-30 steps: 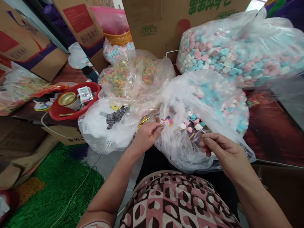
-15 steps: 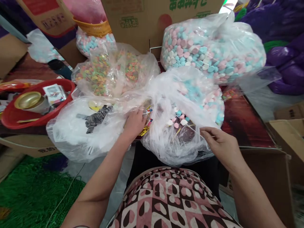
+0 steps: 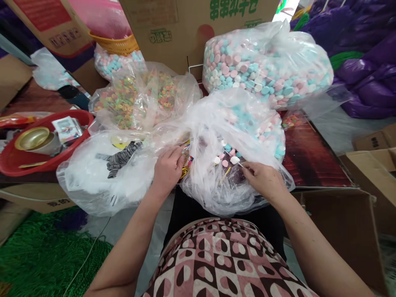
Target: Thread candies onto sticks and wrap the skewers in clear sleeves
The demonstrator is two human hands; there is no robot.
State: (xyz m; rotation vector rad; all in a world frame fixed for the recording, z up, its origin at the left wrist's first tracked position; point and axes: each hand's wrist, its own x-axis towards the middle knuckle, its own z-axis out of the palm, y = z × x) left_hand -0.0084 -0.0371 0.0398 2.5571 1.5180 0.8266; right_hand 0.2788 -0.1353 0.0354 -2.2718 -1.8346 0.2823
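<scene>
My right hand (image 3: pixel 262 179) pinches a thin white stick (image 3: pixel 239 164), mostly hidden by the fingers. Its far end meets a white marshmallow (image 3: pixel 234 160) in the mouth of an opened plastic bag (image 3: pixel 204 194). Pink, blue and white marshmallows lie around it, beside a thin yellow strip (image 3: pixel 225 175). My left hand (image 3: pixel 168 167) has its fingers curled together at the left of this bag, next to shiny gold strips (image 3: pixel 184 172) and a small printed piece (image 3: pixel 190 159). What the left fingers hold, if anything, is hidden.
A bag of colourful ring-shaped candies (image 3: pixel 130 95) and a large marshmallow bag (image 3: pixel 266 66) stand behind. On the left are a white-filled bag with a grey striped bundle (image 3: pixel 123 159) and a red basin (image 3: pixel 8 161). A cardboard box (image 3: pixel 192 29) stands at the back.
My right hand has moved left and inward with the stick, closer to the white marshmallow. My left hand has shifted slightly left, its fingers more curled. The camera view has shifted a little.
</scene>
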